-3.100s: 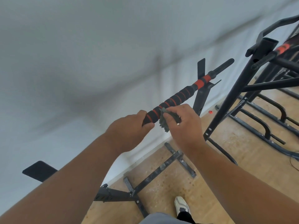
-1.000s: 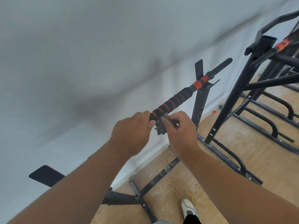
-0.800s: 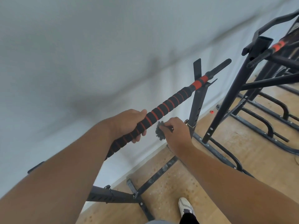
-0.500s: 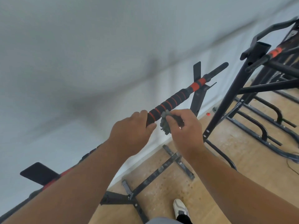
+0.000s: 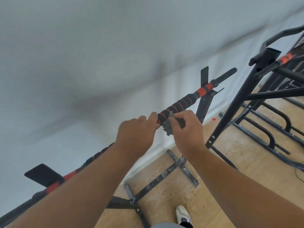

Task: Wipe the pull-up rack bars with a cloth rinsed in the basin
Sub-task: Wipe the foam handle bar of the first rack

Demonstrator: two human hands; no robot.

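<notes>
Left hand grip: the left hand (image 5: pixel 137 137) is closed around the bar (image 5: pixel 179 105), fingers curled over its black-and-red padding.
Right hand grip: the right hand (image 5: pixel 187 129) is closed on a grey cloth (image 5: pixel 167 127), which is pinched between thumb and fingers and pressed against the bar just beside the left hand.
Cloth: it is bunched up, with a ragged end hanging below the bar.
Bar: it is seen running diagonally from lower left to upper right, with red bands spaced along the foam and a bare black ribbed end (image 5: pixel 227 74) at the upper right; its lower stretch is partly hidden behind the left forearm.
Upright post: a black post (image 5: pixel 203 106) is seen under the bar's far end, standing close to the white wall (image 5: pixel 115 46).
Base: crossed black floor bars (image 5: pixel 158 180), scuffed and pale in places, are laid out on the wooden floor (image 5: pixel 230 162).
Second rack: another black frame (image 5: pixel 230 109) is seen at the right, well apart from the hands.
Shoe: a white shoe (image 5: pixel 182 214) is seen at the bottom edge.
</notes>
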